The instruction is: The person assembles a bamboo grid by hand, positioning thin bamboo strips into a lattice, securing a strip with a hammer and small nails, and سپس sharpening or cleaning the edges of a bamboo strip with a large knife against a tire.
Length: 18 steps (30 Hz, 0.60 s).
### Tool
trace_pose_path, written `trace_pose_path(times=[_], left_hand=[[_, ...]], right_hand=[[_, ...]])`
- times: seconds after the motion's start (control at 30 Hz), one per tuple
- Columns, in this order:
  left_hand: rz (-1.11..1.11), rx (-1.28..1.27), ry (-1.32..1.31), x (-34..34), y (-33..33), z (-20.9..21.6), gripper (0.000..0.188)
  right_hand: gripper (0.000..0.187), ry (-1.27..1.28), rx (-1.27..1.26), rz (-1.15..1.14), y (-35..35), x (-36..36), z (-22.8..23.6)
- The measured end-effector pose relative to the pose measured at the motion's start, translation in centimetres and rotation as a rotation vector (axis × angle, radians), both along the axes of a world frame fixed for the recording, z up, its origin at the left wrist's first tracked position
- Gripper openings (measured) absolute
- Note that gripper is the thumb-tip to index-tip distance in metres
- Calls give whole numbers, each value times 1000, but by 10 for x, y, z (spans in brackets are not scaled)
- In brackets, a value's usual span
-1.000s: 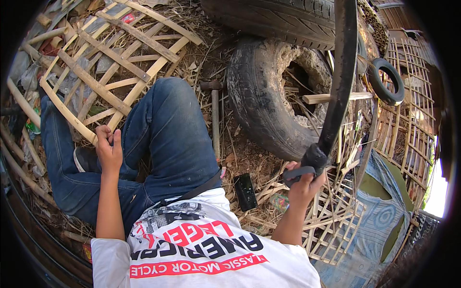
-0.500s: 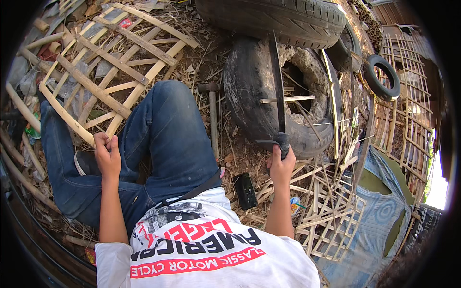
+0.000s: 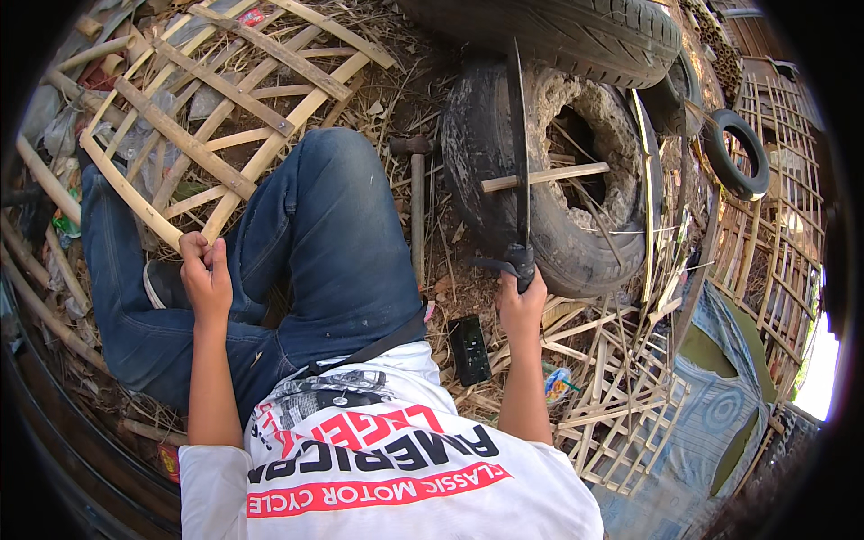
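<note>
Head view: a dirty tyre (image 3: 486, 211) lies on the littered ground to the person's right, with a second tyre (image 3: 576, 40) overlapping its far edge and a small tyre (image 3: 742, 186) farther right. Plastic scraps (image 3: 59, 135) and poles (image 3: 49, 184) crowd the left side. A hammer (image 3: 418, 216) lies between the bent knee (image 3: 335, 175) and the dirty tyre; a dark, phone-like slab (image 3: 470, 349) lies near the hip, a colourful wrapper (image 3: 558, 382) beyond the right forearm. A crusty pale mass lines the dirty tyre's hole, with thin sticks inside and a pale stick (image 3: 576, 172) across it.

The left hand (image 3: 207, 274) is closed on the near corner of a woven strip lattice (image 3: 184, 138), which spreads out past the legs. The right hand (image 3: 522, 301) grips the handle of a machete (image 3: 519, 135), its blade pointing away, over the dirty tyre's near-left side; whether it touches the tyre or the stick, I cannot tell. Little room separates the knee from the dirty tyre; at right, a smaller lattice (image 3: 621, 407) borders a blue cloth (image 3: 693, 405).
</note>
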State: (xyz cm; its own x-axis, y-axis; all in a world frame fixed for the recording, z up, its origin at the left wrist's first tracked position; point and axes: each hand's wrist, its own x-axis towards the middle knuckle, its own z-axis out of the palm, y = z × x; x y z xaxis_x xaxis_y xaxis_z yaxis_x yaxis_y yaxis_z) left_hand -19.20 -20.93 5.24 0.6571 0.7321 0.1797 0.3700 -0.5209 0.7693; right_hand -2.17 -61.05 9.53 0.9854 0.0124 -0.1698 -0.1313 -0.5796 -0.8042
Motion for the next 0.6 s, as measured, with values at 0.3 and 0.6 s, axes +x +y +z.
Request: trace_pose_path(times=[0.3,0.6], left_hand=[[-9,8,28,-1,4,2,20],[-23,42,-18,2,1,3,21]], right_hand=[[39,-203,232,66,7,-7,82],[33,60,-82,-25,-5,0,12]])
